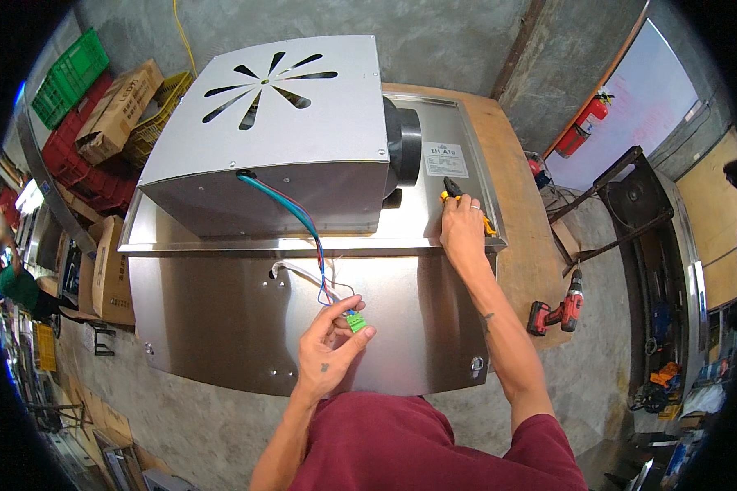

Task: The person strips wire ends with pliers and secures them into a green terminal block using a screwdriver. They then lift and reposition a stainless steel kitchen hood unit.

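My left hand point(326, 350) pinches a small green terminal connector point(356, 322) above the front steel panel. Blue and red wires point(310, 225) run to it from a hole in the side of the grey metal fan housing point(303, 184). A white cable point(296, 270) comes out of the panel and meets these wires near my fingers. To the right, my right hand point(464, 231) is closed around a yellow and black hand tool point(452, 189) over the steel top. My fingers cover its middle, so its exact kind is hidden.
A black round duct outlet point(405, 143) projects from the housing. On the wooden table point(528, 237) lies a red and black cordless drill point(558, 311). Crates and cardboard boxes point(119, 110) are stacked at the left. A red fire extinguisher point(581, 127) hangs at the back right. Another person point(26, 286) is at far left.
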